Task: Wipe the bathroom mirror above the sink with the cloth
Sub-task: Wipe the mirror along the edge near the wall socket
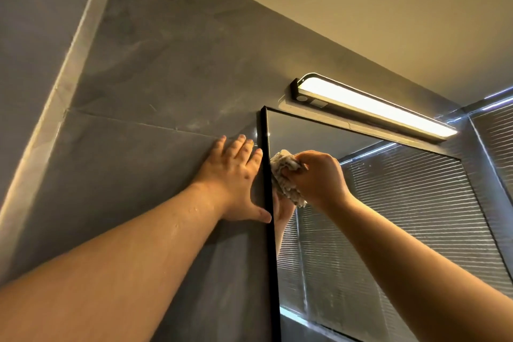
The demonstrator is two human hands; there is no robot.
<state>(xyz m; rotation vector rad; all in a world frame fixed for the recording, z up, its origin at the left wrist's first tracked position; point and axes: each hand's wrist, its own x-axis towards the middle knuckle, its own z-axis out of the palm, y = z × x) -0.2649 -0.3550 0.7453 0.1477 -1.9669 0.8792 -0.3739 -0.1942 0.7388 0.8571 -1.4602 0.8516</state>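
Gray tiled wall (144, 91) bears the flat, spread left hand (236, 175); right hand (316, 178) grip pinches cloth (283, 175) against mirror (388, 216).

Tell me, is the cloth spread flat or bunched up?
Bunched up. The cloth sits crumpled in a wad, gripped by the right hand against the mirror near its top left corner.
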